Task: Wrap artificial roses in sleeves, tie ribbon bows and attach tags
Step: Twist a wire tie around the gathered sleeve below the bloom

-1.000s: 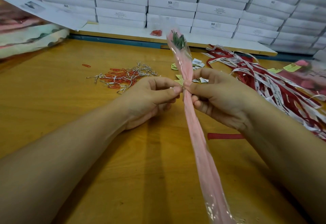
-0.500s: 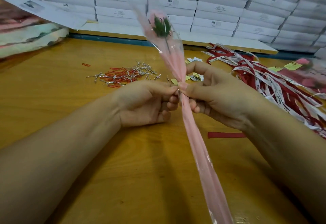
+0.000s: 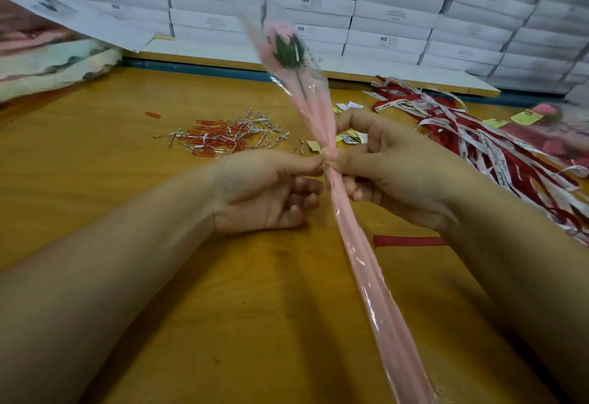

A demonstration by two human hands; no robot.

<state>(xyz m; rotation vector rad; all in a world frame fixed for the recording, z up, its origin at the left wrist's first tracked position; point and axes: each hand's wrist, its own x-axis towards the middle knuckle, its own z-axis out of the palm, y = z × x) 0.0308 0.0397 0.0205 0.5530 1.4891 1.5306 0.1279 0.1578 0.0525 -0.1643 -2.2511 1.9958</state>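
A pink artificial rose [image 3: 285, 43] with green leaves sits inside a long pink plastic sleeve [image 3: 366, 270] that slants from the lower right up to the centre top. My left hand [image 3: 267, 193] and my right hand [image 3: 392, 174] both pinch the sleeve at its narrow middle, thumbs meeting there. The flower end is blurred. A pile of red and white ribbons [image 3: 497, 142] lies to the right. Small yellow and white tags [image 3: 350, 136] lie behind my right hand.
Red paper clips and silver twist ties [image 3: 223, 136] lie scattered behind my left hand. A loose red ribbon piece [image 3: 408, 240] lies by my right wrist. White boxes [image 3: 318, 5] are stacked along the back. Folded fabric [image 3: 47, 62] sits at far left.
The flower end has swung from upright toward the left and lifted higher, turning so the bloom shows. Both hands stayed pinched at the sleeve's middle.
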